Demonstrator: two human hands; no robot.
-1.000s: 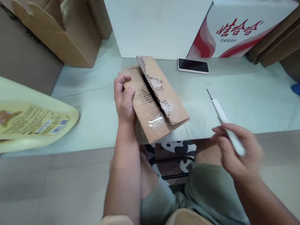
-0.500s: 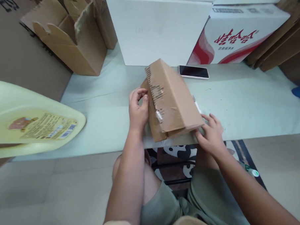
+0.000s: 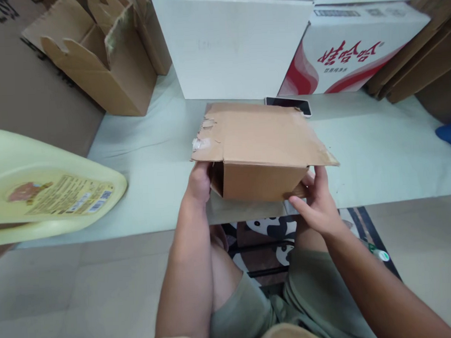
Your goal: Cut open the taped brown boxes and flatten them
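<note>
Between my hands is a small brown cardboard box (image 3: pixel 261 135), its flaps sticking out at the left and right ends. The flap edges look torn, and a whitish scrap of tape clings to the left one. My left hand (image 3: pixel 200 182) grips the left end, with its fingertips hidden under the flap. At the right end my right hand (image 3: pixel 316 200) holds the box, thumb low in front and fingers up behind the right flap. A phone (image 3: pixel 288 105) lies just behind the box, partly covered by it.
A large pale yellow bottle (image 3: pixel 58 186) looms at the left. Behind stand an opened brown carton (image 3: pixel 128 83), a white box (image 3: pixel 235 49) and a white-and-red carton (image 3: pixel 348 59). Flattened cardboard (image 3: pixel 418 56) leans at the right. The pale green tabletop (image 3: pixel 144 192) ends before my knees.
The box has turned, so a broad face is up and a long side faces me. My left hand has moved under the left flap; my right hand has taken hold of the right end.
</note>
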